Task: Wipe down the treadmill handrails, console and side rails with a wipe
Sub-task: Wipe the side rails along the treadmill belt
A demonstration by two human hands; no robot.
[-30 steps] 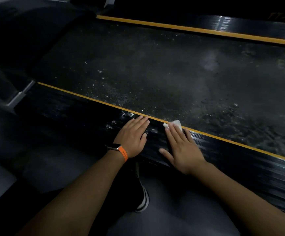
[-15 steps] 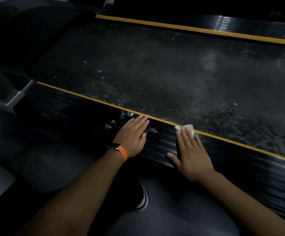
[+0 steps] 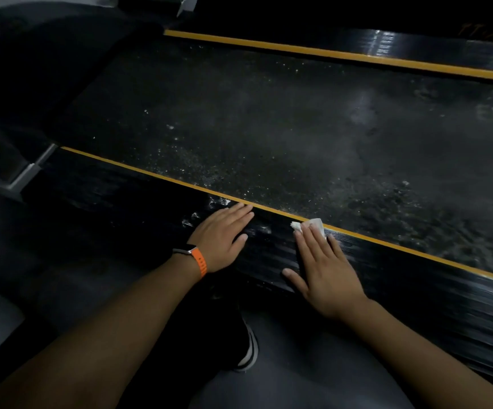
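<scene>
The left hand lies flat, palm down, fingers straight and close together, on the near side rail of a treadmill. The right hand lies just beside it on the same rail, also flat, fingers straight and slightly spread, thumb out towards the rail's near edge. Neither hand curls round anything.

The treadmill belt fills most of the view, dark and dusty, speckled with pale grit. The near side rail runs diagonally from the left edge down to the right edge, black, ribbed and glossy, with whitish smears beside the left hand's fingertips. A thin yellow stripe lines its far edge, where it meets the belt. The far side rail, black with a matching stripe, crosses the top of the view beyond the belt.

Grey floor lies below the near rail. A dark shoe with a white sole stands on it between the forearms. The left wrist wears a watch on an orange strap.

The wipe, small, white and crumpled, is pressed under the right hand's fingertips at the rail's far edge, touching the yellow stripe.
</scene>
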